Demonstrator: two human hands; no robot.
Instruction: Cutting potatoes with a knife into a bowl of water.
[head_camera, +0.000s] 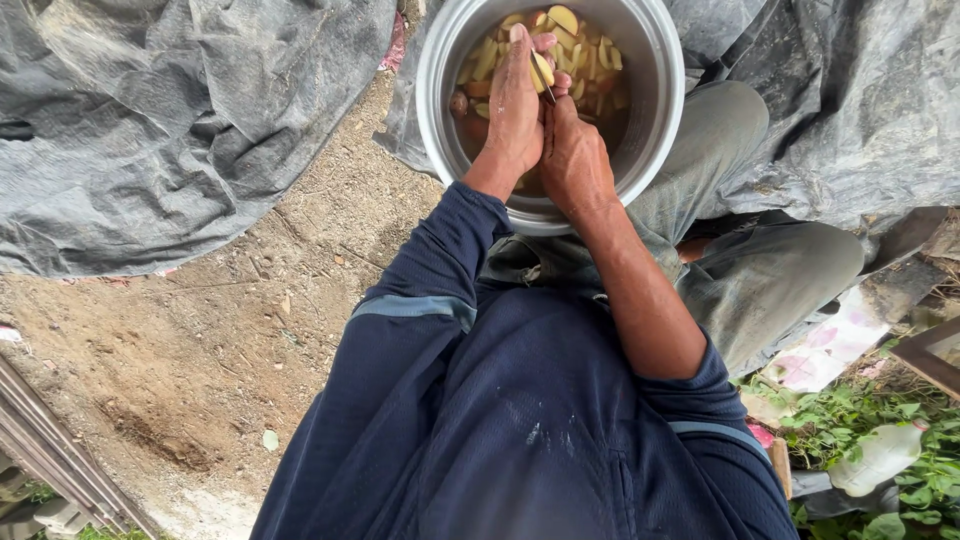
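Slicing over big metal pot (660, 90), far centre, hands right above water. Left hand (515, 105) wrapped round pale potato piece (543, 68); right hand (575, 160) closed on small knife (549, 92), blade mostly hidden between hands. Cut wedges (580, 55) floating in far half of pot. Risky bit, imo: blade close to left thumb, wet skin, easy slip and nick. Pot propped on knee near grey tarp (180, 120), dirt ground left; could tip, spill whole lot.
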